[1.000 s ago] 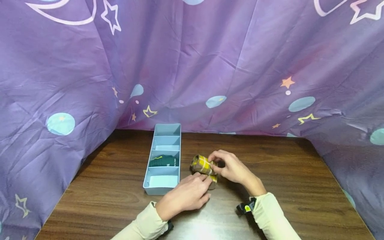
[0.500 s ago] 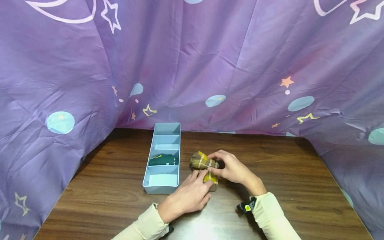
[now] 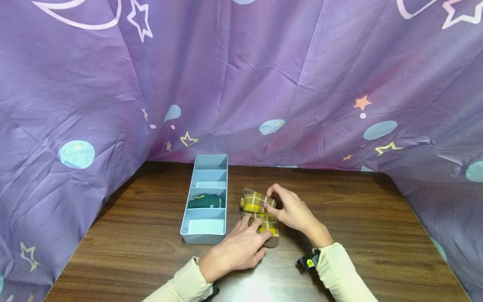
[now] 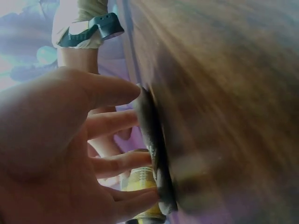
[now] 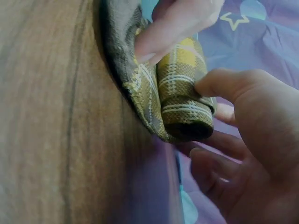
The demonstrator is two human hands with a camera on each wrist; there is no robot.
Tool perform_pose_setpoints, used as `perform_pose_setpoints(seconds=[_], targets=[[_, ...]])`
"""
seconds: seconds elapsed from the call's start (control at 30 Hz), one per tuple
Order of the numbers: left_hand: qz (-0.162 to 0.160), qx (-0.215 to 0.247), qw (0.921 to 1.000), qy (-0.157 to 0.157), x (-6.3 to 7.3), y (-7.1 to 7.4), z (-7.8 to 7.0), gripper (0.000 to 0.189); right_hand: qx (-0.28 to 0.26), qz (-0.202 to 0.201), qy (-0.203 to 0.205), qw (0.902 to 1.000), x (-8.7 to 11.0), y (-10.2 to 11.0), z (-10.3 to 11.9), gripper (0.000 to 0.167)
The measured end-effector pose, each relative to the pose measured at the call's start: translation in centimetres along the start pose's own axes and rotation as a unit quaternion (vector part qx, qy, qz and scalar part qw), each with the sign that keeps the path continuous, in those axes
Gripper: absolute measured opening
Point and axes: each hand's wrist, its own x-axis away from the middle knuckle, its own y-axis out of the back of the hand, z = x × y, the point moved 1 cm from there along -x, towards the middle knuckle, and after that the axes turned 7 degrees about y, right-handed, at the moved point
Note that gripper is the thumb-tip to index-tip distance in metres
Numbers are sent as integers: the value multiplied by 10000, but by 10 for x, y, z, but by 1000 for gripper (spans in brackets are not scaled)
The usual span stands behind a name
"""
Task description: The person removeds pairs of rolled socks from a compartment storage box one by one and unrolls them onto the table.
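A brown-and-yellow plaid sock (image 3: 271,226) lies on the table, its near part flat and its far part folded into a loose roll (image 3: 253,203). My left hand (image 3: 241,247) rests on the flat part with spread fingers, their tips pressing it down; in the left wrist view the fingers (image 4: 120,163) reach its edge. With thumb and fingers, my right hand (image 3: 296,212) holds the right end of the roll. The right wrist view shows the hollow end of the roll (image 5: 180,81) beside the right thumb.
Left of the sock stands a light blue box (image 3: 203,240) with several compartments in a row. One compartment holds a dark green folded fabric item (image 3: 205,201) with white lettering. A purple patterned curtain (image 3: 241,84) hangs behind the wooden table (image 3: 358,218).
The plaid roll has turned and shifted slightly, and more of the flat plaid part now shows beneath it. My left fingers have spread apart; the right hand stays at the roll.
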Motion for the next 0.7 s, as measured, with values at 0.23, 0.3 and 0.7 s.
perform_pose_setpoints(seconds=[0.23, 0.3, 0.7], targets=[[-12, -87, 9998, -188, 1, 1, 0, 37, 147, -53, 560, 9983, -1, -2, 1, 14], [22, -166, 9996, -235, 1, 2, 0, 38, 123, 92, 494, 9987, -1, -2, 1, 15], [-173, -460, 9979, -423, 4, 5, -5, 33, 192, -96, 521, 9984, 0, -6, -1, 40]])
